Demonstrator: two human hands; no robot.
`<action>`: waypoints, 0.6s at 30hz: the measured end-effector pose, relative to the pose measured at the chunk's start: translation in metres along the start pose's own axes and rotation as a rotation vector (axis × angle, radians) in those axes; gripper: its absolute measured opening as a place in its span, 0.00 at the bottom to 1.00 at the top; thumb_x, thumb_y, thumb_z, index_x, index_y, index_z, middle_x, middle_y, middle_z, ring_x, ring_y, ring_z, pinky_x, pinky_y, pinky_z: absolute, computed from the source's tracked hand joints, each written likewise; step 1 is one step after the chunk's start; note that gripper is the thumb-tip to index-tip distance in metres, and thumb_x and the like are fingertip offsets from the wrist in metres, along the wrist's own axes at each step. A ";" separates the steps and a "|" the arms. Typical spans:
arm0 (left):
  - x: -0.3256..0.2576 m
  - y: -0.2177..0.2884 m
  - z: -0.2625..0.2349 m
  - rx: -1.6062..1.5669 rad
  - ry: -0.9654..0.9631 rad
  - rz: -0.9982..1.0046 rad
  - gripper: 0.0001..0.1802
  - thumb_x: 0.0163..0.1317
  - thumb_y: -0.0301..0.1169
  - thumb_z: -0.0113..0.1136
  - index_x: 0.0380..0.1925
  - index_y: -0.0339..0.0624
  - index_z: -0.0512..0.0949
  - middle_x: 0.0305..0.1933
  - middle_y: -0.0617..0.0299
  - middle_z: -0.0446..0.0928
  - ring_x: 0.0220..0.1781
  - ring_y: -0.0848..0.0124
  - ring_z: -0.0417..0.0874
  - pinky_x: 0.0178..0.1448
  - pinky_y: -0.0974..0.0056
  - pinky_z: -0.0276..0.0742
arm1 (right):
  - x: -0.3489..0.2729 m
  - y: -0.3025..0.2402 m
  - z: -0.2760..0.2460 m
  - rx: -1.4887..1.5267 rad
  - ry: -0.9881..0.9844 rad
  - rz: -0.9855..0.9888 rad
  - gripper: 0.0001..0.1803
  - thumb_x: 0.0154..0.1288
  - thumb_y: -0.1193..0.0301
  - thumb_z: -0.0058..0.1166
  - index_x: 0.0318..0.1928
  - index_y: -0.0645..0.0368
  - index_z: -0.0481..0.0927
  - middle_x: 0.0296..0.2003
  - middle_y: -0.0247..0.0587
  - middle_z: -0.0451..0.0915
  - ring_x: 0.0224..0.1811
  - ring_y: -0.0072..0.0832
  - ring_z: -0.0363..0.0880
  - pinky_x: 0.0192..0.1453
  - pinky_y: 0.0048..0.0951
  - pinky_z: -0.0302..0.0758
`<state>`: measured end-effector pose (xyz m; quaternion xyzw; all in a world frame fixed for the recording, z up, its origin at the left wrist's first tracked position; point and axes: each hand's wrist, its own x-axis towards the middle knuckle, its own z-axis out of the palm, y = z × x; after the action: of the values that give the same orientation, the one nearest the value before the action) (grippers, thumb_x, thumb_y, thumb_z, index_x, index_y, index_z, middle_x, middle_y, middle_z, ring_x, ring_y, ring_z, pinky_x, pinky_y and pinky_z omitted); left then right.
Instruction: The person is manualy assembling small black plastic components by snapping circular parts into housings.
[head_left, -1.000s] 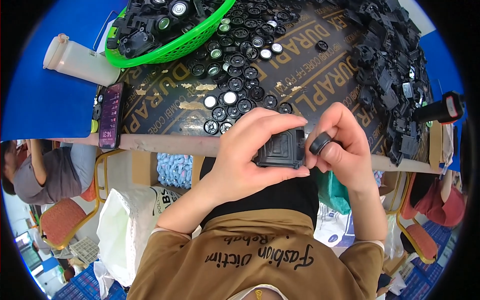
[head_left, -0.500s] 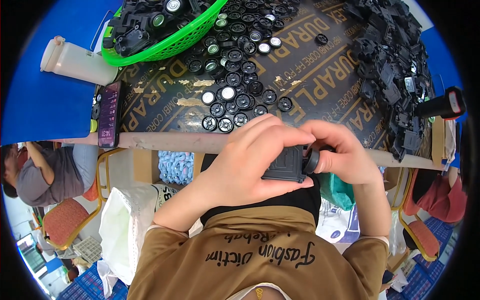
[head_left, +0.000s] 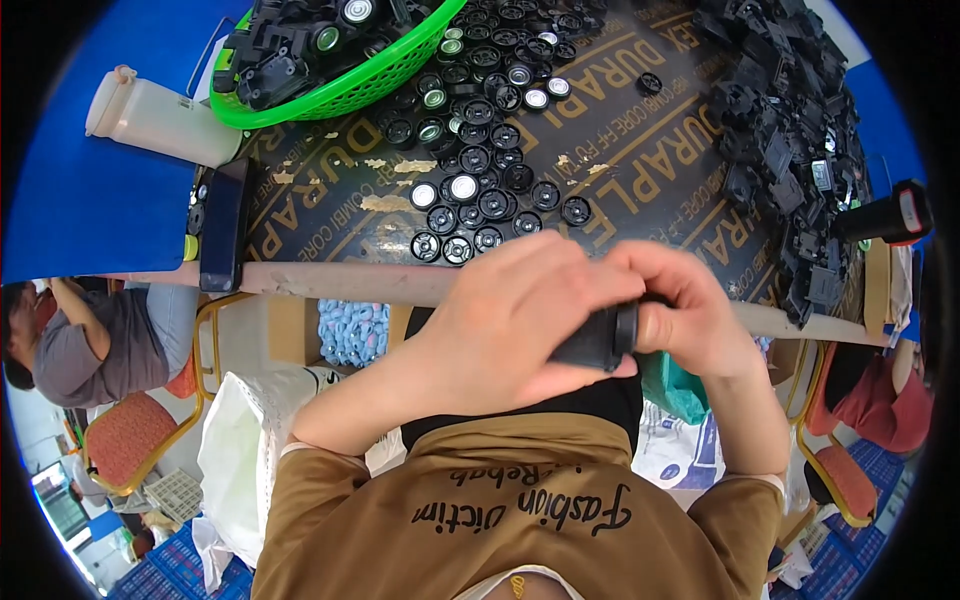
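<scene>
In front of my body, just off the table's near edge, my left hand (head_left: 500, 325) is wrapped around a boxy black plastic housing (head_left: 585, 345). My right hand (head_left: 690, 310) pinches a round black wheel (head_left: 626, 328) between thumb and fingers. The wheel sits against the right end of the housing; whether it is seated there is hard to make out. Fingers cover much of both parts. Beyond my hands, many loose black wheels (head_left: 493, 203) lie spread over the table, some with a silvery face.
A green basket (head_left: 330, 108) of black parts stands at the back left, beside a white jug (head_left: 165, 118) and a dark phone (head_left: 226, 225). Black housings (head_left: 785, 170) are heaped at right. A black tool (head_left: 885, 215) juts over the right edge. Other people sit on both sides.
The wheel in my right hand has come up against the housing's end, and the housing has turned a little. My left fingers have shifted over it. The phone's screen has gone dark.
</scene>
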<state>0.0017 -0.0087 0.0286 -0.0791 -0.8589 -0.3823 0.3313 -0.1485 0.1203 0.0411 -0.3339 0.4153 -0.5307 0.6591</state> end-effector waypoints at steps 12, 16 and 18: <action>0.014 -0.013 0.019 -1.838 0.545 -0.821 0.17 0.68 0.45 0.37 0.44 0.44 0.66 0.36 0.56 0.71 0.29 0.65 0.72 0.38 0.62 0.66 | 0.003 0.016 0.001 -0.160 0.598 -0.356 0.14 0.58 0.84 0.45 0.46 0.64 0.67 0.32 0.38 0.73 0.35 0.26 0.77 0.38 0.21 0.77; 0.019 -0.013 0.025 -1.979 0.599 -0.816 0.19 0.68 0.45 0.38 0.45 0.43 0.68 0.38 0.53 0.69 0.32 0.65 0.67 0.38 0.64 0.63 | -0.010 0.029 -0.007 -0.309 0.517 -0.475 0.12 0.57 0.83 0.48 0.43 0.64 0.71 0.31 0.39 0.76 0.26 0.18 0.75 0.26 0.15 0.70; 0.021 -0.011 0.025 -1.970 0.650 -0.810 0.18 0.68 0.45 0.38 0.44 0.44 0.68 0.39 0.54 0.68 0.34 0.65 0.67 0.40 0.64 0.63 | -0.006 0.031 0.004 -0.361 0.578 -0.449 0.14 0.55 0.84 0.50 0.44 0.64 0.72 0.28 0.35 0.74 0.24 0.14 0.70 0.24 0.12 0.63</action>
<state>-0.0319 -0.0012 0.0228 0.0826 -0.0150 -0.9794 0.1836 -0.1326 0.1332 0.0171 -0.3638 0.5866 -0.6519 0.3140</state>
